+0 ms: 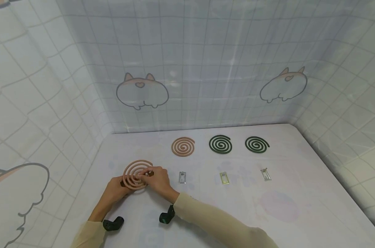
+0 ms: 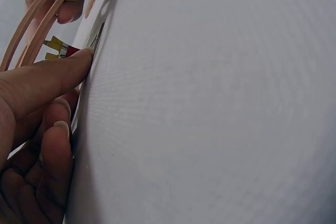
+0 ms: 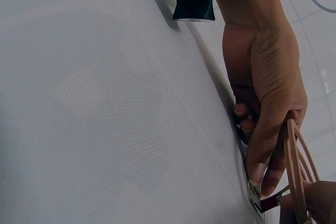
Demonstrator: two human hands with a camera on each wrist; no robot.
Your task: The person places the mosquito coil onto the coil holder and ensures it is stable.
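Observation:
A tan mosquito coil is held up at the left of the table, tilted over the left hand. The right hand pinches the coil near its centre with thumb and fingers. Below the coil, the left thumb and a finger pinch a small metal coil stand at its flat base, close to the tabletop. The stand's upright prong, red and yellow, points toward the coil. In the head view the stand is mostly hidden by the coil and hands. Whether the prong touches the coil, I cannot tell.
Across the back lie another tan coil and two green coils, one in the middle and one further right. Nearer stand three metal stands: silver, yellowish and silver. Patterned curtains border the table.

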